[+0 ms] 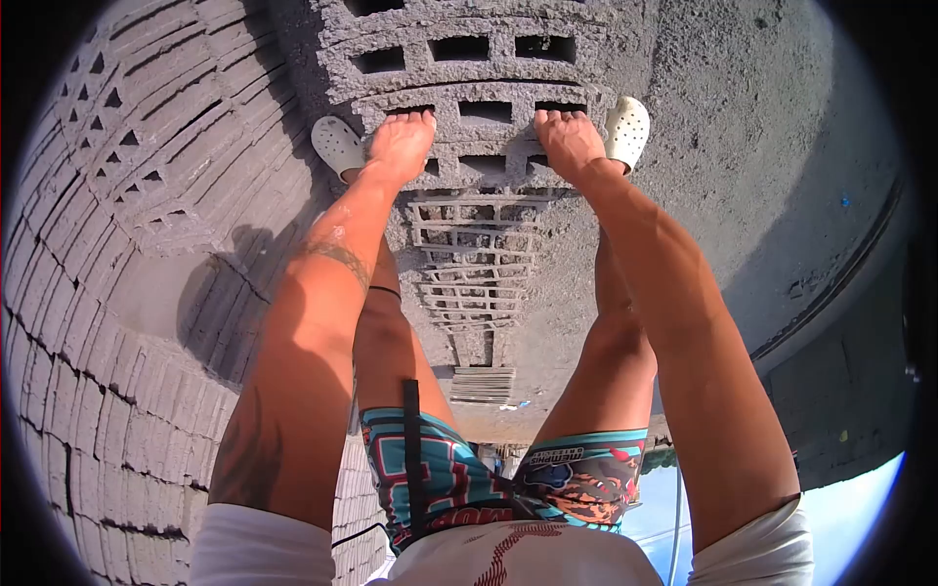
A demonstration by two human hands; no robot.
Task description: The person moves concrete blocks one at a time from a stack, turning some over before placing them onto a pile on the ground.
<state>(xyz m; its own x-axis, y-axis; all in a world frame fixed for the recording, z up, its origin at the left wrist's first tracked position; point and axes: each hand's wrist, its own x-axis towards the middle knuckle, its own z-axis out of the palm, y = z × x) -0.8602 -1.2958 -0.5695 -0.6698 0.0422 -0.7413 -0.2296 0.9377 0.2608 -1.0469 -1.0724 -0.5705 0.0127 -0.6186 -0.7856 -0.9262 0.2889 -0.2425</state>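
Note:
My left hand [403,145] is closed at the left end of a grey hollow concrete block [447,119], its fingers hooked at the end hole. At the other end, my right hand [571,142] grips the same block, with fingertips at the hole there. The palms and parts of the fingers are hidden. The block lies in a row of similar hollow blocks [493,70], close against its neighbours. My feet, in white perforated clogs [628,129], stand on either side of the row, just outside my hands.
Stacked concrete blocks [73,293] rise on the left side. Between my legs the row of blocks [479,259] continues, with a pile of thin slats [483,385] beyond. Rough grey ground [728,127] lies to the right, partly shaded. Sky shows at the lower right.

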